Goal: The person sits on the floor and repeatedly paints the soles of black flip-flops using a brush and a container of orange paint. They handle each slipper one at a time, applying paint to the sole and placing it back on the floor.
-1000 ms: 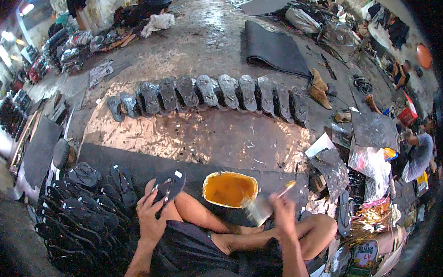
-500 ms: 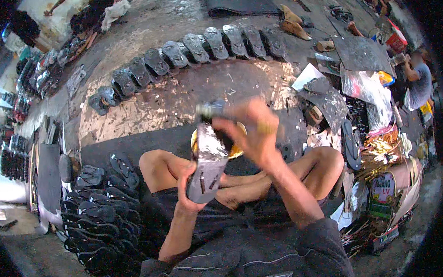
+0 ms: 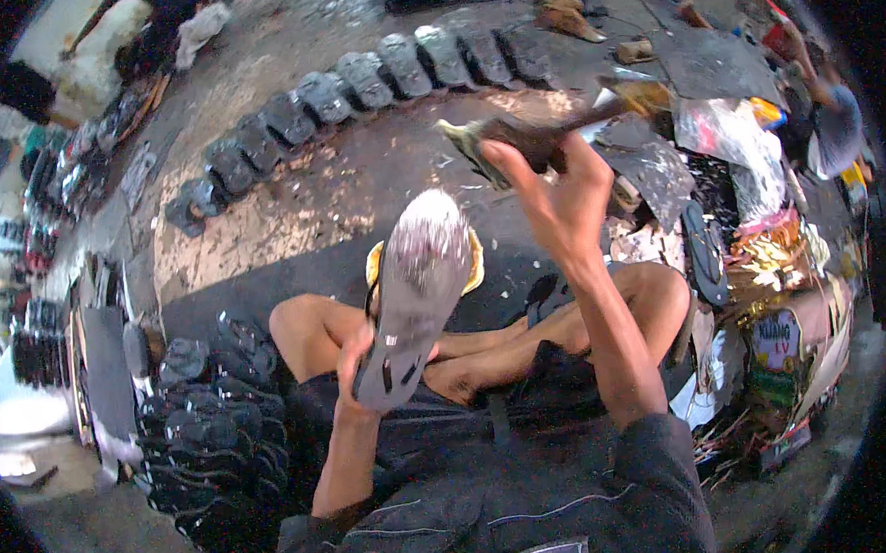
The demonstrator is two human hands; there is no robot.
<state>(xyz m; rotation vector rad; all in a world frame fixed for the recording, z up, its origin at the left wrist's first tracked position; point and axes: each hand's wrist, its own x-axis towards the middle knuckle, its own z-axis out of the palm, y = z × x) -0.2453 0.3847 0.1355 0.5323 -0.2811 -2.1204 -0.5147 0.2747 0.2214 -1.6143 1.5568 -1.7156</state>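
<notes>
My left hand (image 3: 356, 369) grips a grey sandal sole (image 3: 405, 324) by its near end, on the left edge. The sole is held tilted above my crossed legs, its slotted face toward me and its far end whitish and glossy. A dark strap-like band shows along its left side. Behind it, a round yellowish rim (image 3: 373, 264) shows on both sides. Up to the right, my right hand (image 3: 567, 195) is closed around a dark long-handled tool (image 3: 521, 144) with a pale, wide, frayed-looking end and a brownish other end. The tool is apart from the sole; its exact kind is unclear.
An arc of dark sandal soles (image 3: 328, 97) lies on the stained floor sheet ahead. Black sandals (image 3: 206, 429) are piled at my left. Plastic bags (image 3: 732, 151), scraps and a cardboard box (image 3: 807, 333) crowd my right. A person (image 3: 834, 126) sits at the far right.
My right hand has lifted away from the sole's far end, up and to the right, carrying the tool. The sole has tipped so more of its whitish end shows; my left hand shifted slightly left.
</notes>
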